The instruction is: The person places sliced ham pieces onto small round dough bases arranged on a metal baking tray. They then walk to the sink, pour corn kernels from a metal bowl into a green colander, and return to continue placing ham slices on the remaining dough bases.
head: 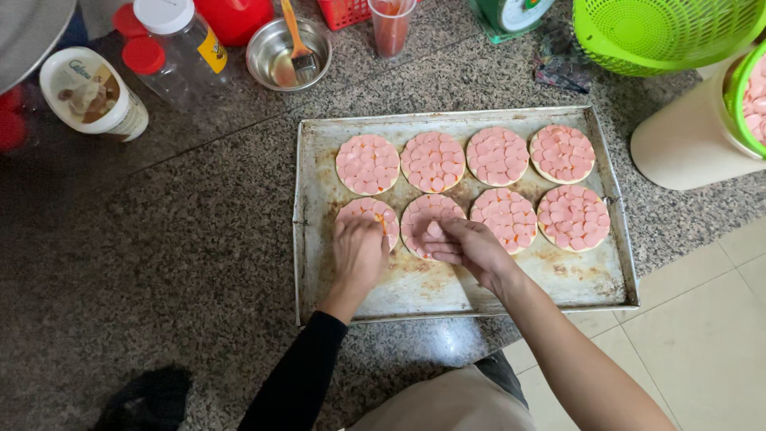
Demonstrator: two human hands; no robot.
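A worn metal baking tray (447,287) lies on the granite counter and holds two rows of small round dough bases covered with pink sausage slices. My left hand (359,254), in a black sleeve, rests curled over the near-left base (365,211); what its fingers hold is hidden. My right hand (471,246) reaches in from the right onto the neighbouring base (427,209), its fingertips pinched on a pink sausage slice (435,230). The two near bases on the right (504,217) (573,217) and the far row (432,161) lie untouched.
Behind the tray stand a steel bowl with a brush (287,54), a clear jar (179,44), a tipped white tub (94,92) and a cup of red sauce (391,28). At the right are a green basket (662,32) and a cream container (694,136) with pink slices. The counter's edge meets tiled floor at lower right.
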